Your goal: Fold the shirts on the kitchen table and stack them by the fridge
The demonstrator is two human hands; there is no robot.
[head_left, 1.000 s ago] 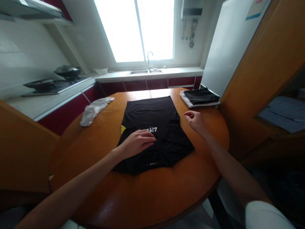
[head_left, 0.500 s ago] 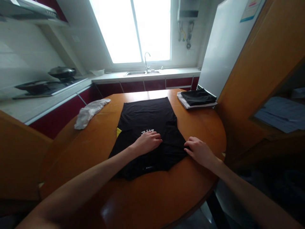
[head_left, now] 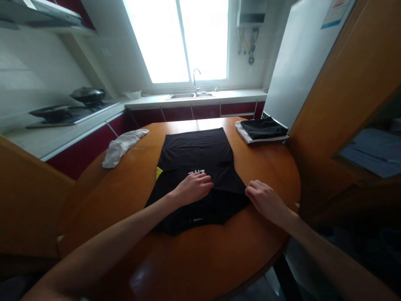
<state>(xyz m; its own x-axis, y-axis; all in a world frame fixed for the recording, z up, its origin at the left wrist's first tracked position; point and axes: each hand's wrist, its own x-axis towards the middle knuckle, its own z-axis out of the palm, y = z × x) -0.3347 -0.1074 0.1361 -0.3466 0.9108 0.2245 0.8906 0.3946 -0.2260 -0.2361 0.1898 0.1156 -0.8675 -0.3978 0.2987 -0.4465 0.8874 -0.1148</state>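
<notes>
A black T-shirt [head_left: 200,150] lies spread on the round wooden table, with white lettering near its middle and a yellow patch at its left edge. My left hand [head_left: 194,186] is closed on the cloth just below the lettering; its fingertips are partly hidden. At the shirt's right corner, by the sleeve, my right hand [head_left: 262,195] pinches the edge between thumb and fingers. Between the two hands the fabric shows a straight crease.
The wooden table [head_left: 188,263] carries a crumpled white cloth [head_left: 122,146] at left and a stack of folded black and white clothes [head_left: 263,128] at back right. Beyond stand a counter with a sink [head_left: 188,96], a stove with pans [head_left: 87,95] and a fridge [head_left: 294,62].
My right hand's fingers have closed on the shirt's edge, and the cloth between my hands has drawn straighter. My left hand stays near the lettering. The view has shifted slightly.
</notes>
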